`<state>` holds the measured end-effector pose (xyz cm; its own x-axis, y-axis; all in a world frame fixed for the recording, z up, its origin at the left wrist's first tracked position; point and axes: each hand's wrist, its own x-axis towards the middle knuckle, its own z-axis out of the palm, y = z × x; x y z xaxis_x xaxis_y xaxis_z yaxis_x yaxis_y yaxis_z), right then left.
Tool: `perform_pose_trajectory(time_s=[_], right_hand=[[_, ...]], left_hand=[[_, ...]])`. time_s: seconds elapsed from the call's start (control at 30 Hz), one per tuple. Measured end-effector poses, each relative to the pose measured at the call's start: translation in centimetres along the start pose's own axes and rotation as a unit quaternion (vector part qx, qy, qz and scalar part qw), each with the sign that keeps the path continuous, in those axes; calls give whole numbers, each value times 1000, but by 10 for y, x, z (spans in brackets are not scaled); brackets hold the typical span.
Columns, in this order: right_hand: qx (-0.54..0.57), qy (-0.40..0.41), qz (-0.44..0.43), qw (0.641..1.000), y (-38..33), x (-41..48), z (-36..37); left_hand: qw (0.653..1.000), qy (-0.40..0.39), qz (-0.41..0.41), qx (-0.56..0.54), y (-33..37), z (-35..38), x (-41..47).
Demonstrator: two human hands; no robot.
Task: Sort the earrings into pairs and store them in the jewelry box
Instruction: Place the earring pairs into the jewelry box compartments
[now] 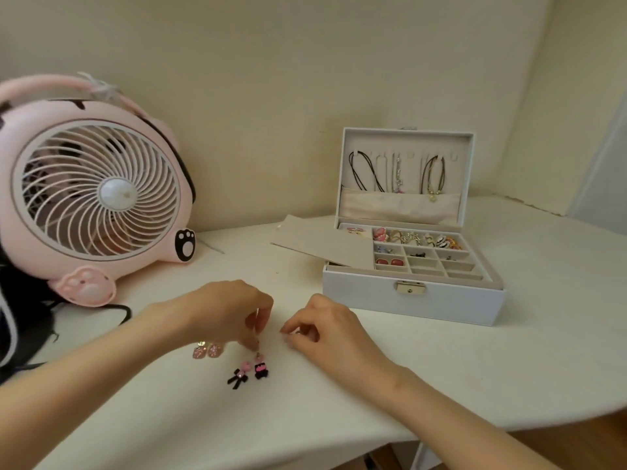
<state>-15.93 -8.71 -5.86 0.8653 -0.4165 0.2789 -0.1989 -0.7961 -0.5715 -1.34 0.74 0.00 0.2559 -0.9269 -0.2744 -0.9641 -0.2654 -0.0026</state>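
A white jewelry box (412, 301) stands open at the right, its tray compartments holding several earrings and rings. On the table in front of me lie a pink-and-black bow earring (238, 377) and a pair of pink glittery earrings (207, 350). My left hand (224, 308) pinches the hook of a second pink-and-black earring (260, 368), which hangs down to the table beside the bow one. My right hand (325, 329) rests just right of it with fingers curled, thumb and fingertips pinched together; whether a small item is between them I cannot tell.
A large pink desk fan (91, 191) stands at the left, with dark cords (112, 312) beside it. A beige removable tray lid (320, 240) leans on the box's left side. Necklaces (397, 174) hang in the raised lid. The table's front edge (441, 432) curves near my right arm.
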Motion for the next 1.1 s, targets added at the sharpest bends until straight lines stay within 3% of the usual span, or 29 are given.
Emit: perform_pose_trajectory(time_s=[0.13,0.23,0.3,0.43,0.6,0.83,0.93,1.1], right_hand=[[68,7,8,998,10,-14,-9],[94,27,21,995,16,-19,-17],[128,55,27,990,19,-19,-22],[187,142,15,972,23,-16,-43],[108,253,16,961,39,-8,-79],[113,311,132,934,74,6,-124],[134,296,161,932,84,9,-135],[73,289,178,938,97,11,-144]], left_hand=[[993,17,-4,-116,-8,10,-7],[989,57,7,-134,-9,14,-6],[985,125,49,-109,-5,13,0],[940,258,160,-158,22,-3,16],[885,339,214,-238,62,-28,58],[857,329,212,-336,105,-42,116],[867,325,197,-321,117,-40,132],[892,297,158,-303,128,-43,149]])
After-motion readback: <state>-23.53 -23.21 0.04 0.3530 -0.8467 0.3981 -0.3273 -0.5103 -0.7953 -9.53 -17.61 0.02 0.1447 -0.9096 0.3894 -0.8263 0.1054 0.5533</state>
